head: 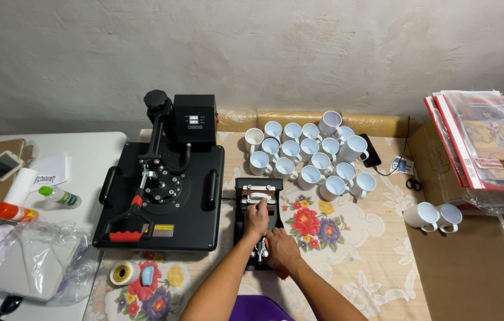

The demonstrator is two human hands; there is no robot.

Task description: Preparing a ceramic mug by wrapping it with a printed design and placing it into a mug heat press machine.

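Note:
A small black mug press (257, 205) stands on a floral tablecloth (347, 249) in front of me, with a white mug (259, 195) lying in its cradle. My left hand (256, 219) rests on top of the press, fingers touching the mug. My right hand (280, 249) grips the press's lever (261, 252) at the near end, where a bit of orange shows. Both forearms reach in from the bottom edge.
A large black flat heat press (163, 190) sits to the left. Several white mugs (308, 157) cluster behind, two more (436, 217) on cardboard at right. Stacked printed sheets (489, 139), a tape roll (122, 273), plastic bags (32, 255) and bottles lie around.

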